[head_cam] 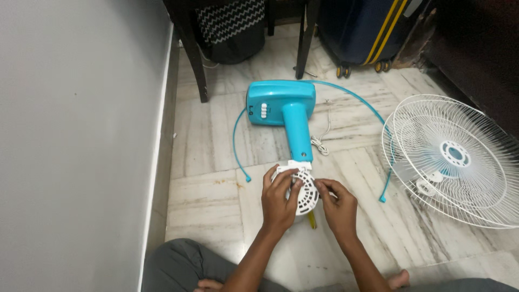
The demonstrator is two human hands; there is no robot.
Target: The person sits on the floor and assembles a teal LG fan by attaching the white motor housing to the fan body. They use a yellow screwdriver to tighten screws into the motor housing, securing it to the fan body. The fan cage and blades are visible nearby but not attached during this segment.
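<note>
Turquoise fan base [282,104], white vented motor cover [306,192], white wire grille [459,157], grey-veined marble floor [216,194].

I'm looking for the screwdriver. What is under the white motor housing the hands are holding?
A yellow tool tip pokes out beneath the white motor housing, between the left hand and right hand. The rest of it is covered, so its kind cannot be told.

- Pale marble floor [216,194] with grey veining, in large slabs.
- Turquoise plastic fan base with its column [284,111] lies flat near the centre, toward 12 o'clock.
- White wire fan grille [459,159] lies at 3 o'clock.
- Thin turquoise plastic rim ring [357,97] arcs on the floor around the base.
- White coiled cord [320,145] lies just beside the column.
- Dark blue wheeled suitcase [362,32] stands at 1 o'clock.
</note>
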